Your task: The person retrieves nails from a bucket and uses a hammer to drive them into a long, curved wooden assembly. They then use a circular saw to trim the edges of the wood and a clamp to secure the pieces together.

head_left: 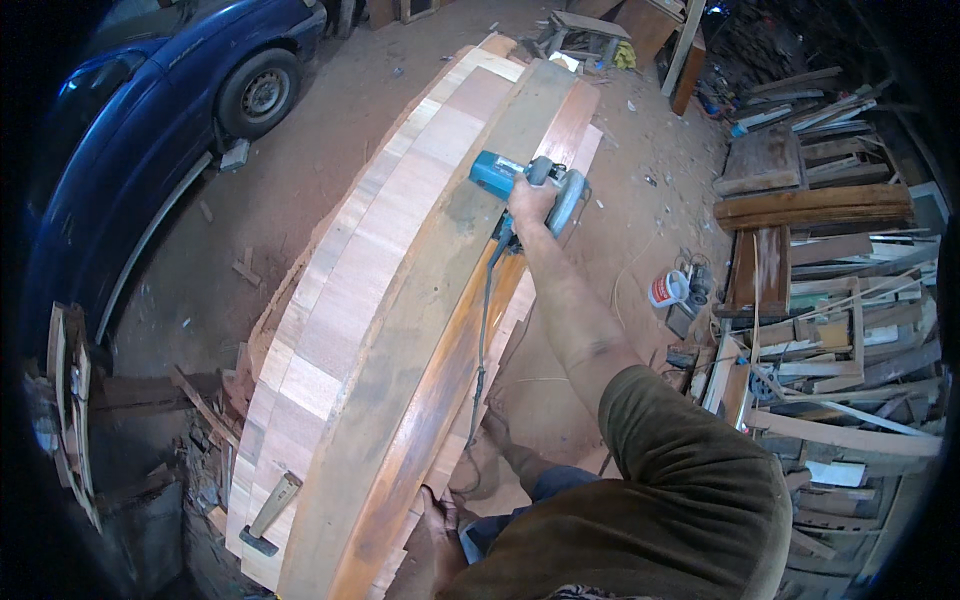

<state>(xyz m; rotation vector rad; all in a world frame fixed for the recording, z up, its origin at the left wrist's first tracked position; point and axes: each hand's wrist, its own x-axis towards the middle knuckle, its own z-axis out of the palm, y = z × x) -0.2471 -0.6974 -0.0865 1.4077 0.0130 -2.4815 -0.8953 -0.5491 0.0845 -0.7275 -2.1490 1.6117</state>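
Note:
My right hand (530, 203) is wrapped round the handle of a teal circular saw (495, 175), its round grey blade guard on the right. The saw rests toward the far end of a long reddish-brown plank (440, 390). Beside that plank lies a wide, dull brown board (385, 380), both on top of a panel of pale wooden strips (350, 260). Low in the view, my left hand (440, 515) grips the near right edge of the stacked wood; some of its fingers are hidden. The saw's dark cord (484, 340) trails back along the plank.
A hammer (270, 513) lies on the panel's near left corner. A blue car (150, 110) stands at the left. Along the right are piled wood offcuts (840, 330) and a white tub (668, 289). A small wooden stool (590, 28) stands beyond the panel's far end.

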